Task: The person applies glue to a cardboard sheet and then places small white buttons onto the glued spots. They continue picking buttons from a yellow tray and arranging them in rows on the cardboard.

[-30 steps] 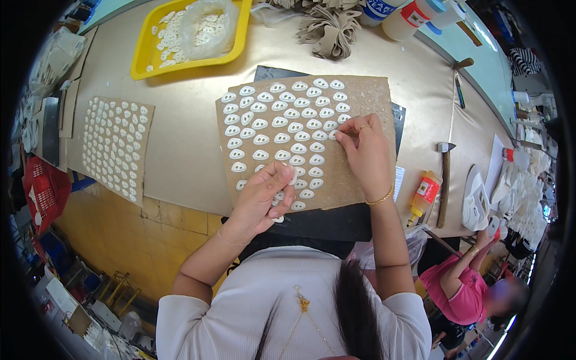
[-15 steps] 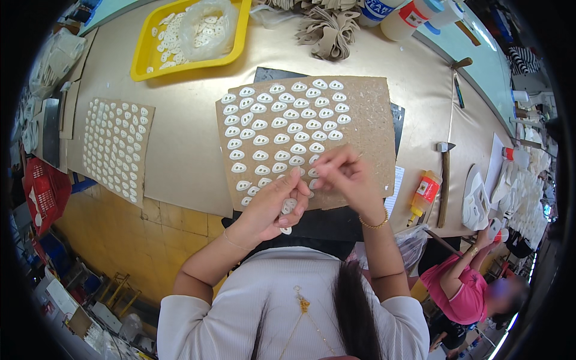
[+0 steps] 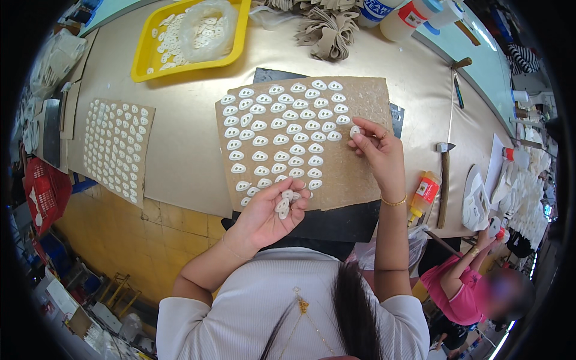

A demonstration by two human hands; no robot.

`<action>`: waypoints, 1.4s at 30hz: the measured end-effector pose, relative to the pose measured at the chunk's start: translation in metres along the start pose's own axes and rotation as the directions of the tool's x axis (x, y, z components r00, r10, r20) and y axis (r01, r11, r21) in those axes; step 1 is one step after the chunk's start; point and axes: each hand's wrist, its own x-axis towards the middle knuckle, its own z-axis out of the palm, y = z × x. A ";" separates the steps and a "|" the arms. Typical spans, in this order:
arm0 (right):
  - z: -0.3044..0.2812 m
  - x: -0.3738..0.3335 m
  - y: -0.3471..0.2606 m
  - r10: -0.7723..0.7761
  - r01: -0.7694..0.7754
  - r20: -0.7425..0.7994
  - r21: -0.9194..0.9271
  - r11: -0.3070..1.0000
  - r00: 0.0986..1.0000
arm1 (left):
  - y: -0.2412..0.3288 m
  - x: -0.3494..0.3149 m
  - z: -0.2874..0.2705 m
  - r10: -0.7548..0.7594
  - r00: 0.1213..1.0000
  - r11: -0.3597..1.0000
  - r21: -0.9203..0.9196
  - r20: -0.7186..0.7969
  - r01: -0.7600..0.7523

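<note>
Small white rounded pieces (image 3: 278,123), each with two dark holes, lie in rows across a brown cardboard sheet (image 3: 360,174). My left hand (image 3: 273,207) is palm up at the sheet's near edge, its fingers curled around several loose white pieces (image 3: 284,204). Over the right part of the sheet, my right hand (image 3: 381,150) pinches one white two-holed piece (image 3: 355,130) between thumb and fingertips. That piece is just right of the rows; I cannot tell whether it touches the cardboard.
A yellow tray (image 3: 139,63) at the back left holds more pieces and a plastic bag. Left lies another filled cardboard sheet (image 3: 144,174). To the right are a red-labelled bottle (image 3: 426,191) and a hammer (image 3: 444,180). Someone in pink (image 3: 456,285) works at far right.
My right hand has moved from beside my left hand to the right and away from me, carrying one piece. The left hand has opened somewhat, showing the pieces in its palm.
</note>
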 end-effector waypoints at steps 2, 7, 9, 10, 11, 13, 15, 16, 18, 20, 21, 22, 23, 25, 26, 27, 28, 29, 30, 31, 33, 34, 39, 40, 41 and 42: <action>0.000 0.000 -0.001 0.033 -0.033 -0.004 0.053 0.998 0.999 | -0.001 0.000 0.003 0.038 0.999 0.997 0.063 -0.020 -0.037; 0.005 0.000 -0.005 0.000 0.010 -0.040 0.241 0.970 0.999 | 0.001 -0.002 0.005 0.096 0.993 0.981 0.163 0.064 -0.105; 0.002 0.001 -0.006 0.055 -0.049 -0.035 0.143 0.989 0.998 | 0.002 -0.003 0.007 0.123 0.991 0.971 0.201 0.055 -0.132; 0.000 0.001 -0.006 0.082 -0.079 -0.034 0.093 0.993 0.996 | 0.002 -0.004 0.008 0.130 0.990 0.969 0.206 0.051 -0.138; 0.001 0.002 -0.005 0.090 -0.088 -0.039 0.057 0.994 0.995 | 0.002 -0.005 0.008 0.137 0.989 0.967 0.211 0.047 -0.144; 0.002 0.004 -0.005 0.107 -0.108 -0.055 -0.017 0.994 0.993 | 0.001 -0.005 0.012 0.145 0.988 0.956 0.251 0.052 -0.153; 0.004 0.006 -0.006 0.108 -0.112 -0.072 -0.058 0.992 0.992 | 0.001 -0.005 0.012 0.137 0.987 0.944 0.291 0.084 -0.156; 0.005 0.006 -0.006 0.108 -0.114 -0.080 -0.078 0.990 0.991 | 0.002 -0.004 0.010 0.124 0.986 0.938 0.310 0.113 -0.154; 0.010 0.007 -0.012 0.106 -0.119 -0.089 -0.152 0.981 0.990 | 0.002 -0.005 0.011 0.123 0.985 0.923 0.351 0.122 -0.159; 0.011 0.009 -0.011 0.049 -0.075 -0.100 -0.268 0.961 0.994 | 0.001 -0.008 0.015 0.147 0.986 0.904 0.393 0.083 -0.168; 0.012 0.010 -0.006 -0.007 -0.028 -0.101 -0.345 0.938 0.995 | 0.001 -0.008 0.015 0.153 0.982 0.897 0.402 0.111 -0.185; 0.012 0.011 -0.004 -0.064 0.017 -0.097 -0.420 0.908 0.993 | 0.002 -0.008 0.013 0.158 0.978 0.889 0.410 0.139 -0.202; 0.012 0.012 -0.003 -0.158 0.091 -0.094 -0.498 0.862 0.983 | 0.002 -0.009 0.012 0.163 0.972 0.881 0.418 0.166 -0.220; 0.012 0.010 -0.004 -0.335 0.211 -0.073 -0.646 0.734 0.940 | 0.007 -0.014 0.015 0.245 0.962 0.856 0.438 0.124 -0.275; 0.013 0.009 -0.005 -0.374 0.215 -0.097 -0.677 0.704 0.922 | 0.011 -0.016 0.016 0.285 0.953 0.842 0.448 0.104 -0.301; 0.016 0.008 -0.006 -0.416 0.221 -0.117 -0.703 0.676 0.902 | 0.015 -0.019 0.012 0.354 0.929 0.810 0.461 0.110 -0.363; 0.020 0.008 -0.009 -0.457 0.224 -0.136 -0.728 0.648 0.879 | 0.021 -0.021 0.005 0.421 0.900 0.773 0.473 0.118 -0.423; 0.024 0.002 -0.014 -0.383 0.238 -0.075 -0.671 0.703 0.921 | 0.026 -0.023 0.001 0.485 0.866 0.731 0.484 0.126 -0.480; 0.033 -0.007 -0.022 -0.311 0.255 0.012 -0.606 0.754 0.950 | 0.031 -0.028 -0.002 0.510 0.849 0.724 0.463 0.140 -0.511; 0.041 -0.018 -0.027 -0.239 0.252 0.095 -0.541 0.802 0.966 | 0.038 -0.032 -0.003 0.525 0.837 0.719 0.446 0.155 -0.534; 0.055 -0.034 -0.016 -0.285 0.365 0.235 -0.459 0.810 0.929 | 0.045 -0.034 -0.001 0.541 0.824 0.716 0.421 0.169 -0.557; 0.061 -0.037 -0.011 -0.311 0.415 0.297 -0.414 0.810 0.903 | 0.047 -0.034 0.001 0.541 0.824 0.719 0.415 0.170 -0.558; 0.077 -0.032 -0.008 -0.455 0.578 0.356 -0.520 0.629 0.816 | 0.044 -0.035 0.005 0.527 0.832 0.724 0.422 0.173 -0.546; 0.077 -0.031 -0.008 -0.470 0.601 0.376 -0.528 0.600 0.799 | 0.042 -0.033 0.006 0.526 0.834 0.727 0.422 0.166 -0.542; 0.078 -0.030 -0.009 -0.476 0.609 0.381 -0.526 0.593 0.792 | 0.040 -0.033 0.007 0.523 0.837 0.730 0.423 0.160 -0.537; 0.077 -0.030 -0.010 -0.480 0.617 0.388 -0.526 0.586 0.787 | 0.040 -0.032 0.005 0.520 0.840 0.739 0.412 0.155 -0.533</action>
